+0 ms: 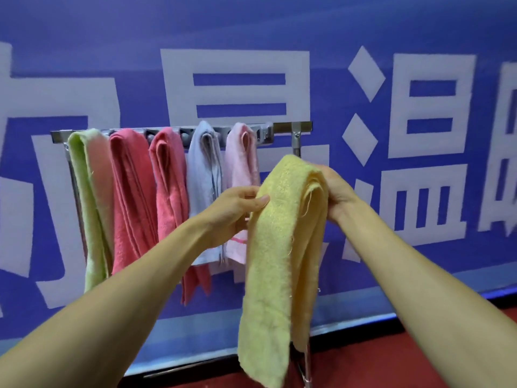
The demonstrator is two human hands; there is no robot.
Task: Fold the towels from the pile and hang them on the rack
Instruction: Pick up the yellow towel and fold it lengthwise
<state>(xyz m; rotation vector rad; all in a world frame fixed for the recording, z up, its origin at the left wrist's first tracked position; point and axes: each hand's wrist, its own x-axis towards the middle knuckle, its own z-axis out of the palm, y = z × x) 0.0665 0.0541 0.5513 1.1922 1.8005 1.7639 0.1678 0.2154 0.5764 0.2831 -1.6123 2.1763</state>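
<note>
yellow towel (282, 247): folded over, hanging long, held up just in front of the rack's (296, 127) bare right end
left hand (237, 208) grip: pinching the towel's left edge
right hand (338, 191) grip: grasping the top fold, fingers hidden behind the cloth
hung towels (131, 191): green, red, coral, pale blue and pink, side by side

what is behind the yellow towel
Behind the yellow towel: the rack's right upright, showing above and below it, the lower edge of the pale pink towel, and the blue banner. The upright's middle is covered, as is any rail there.
</note>
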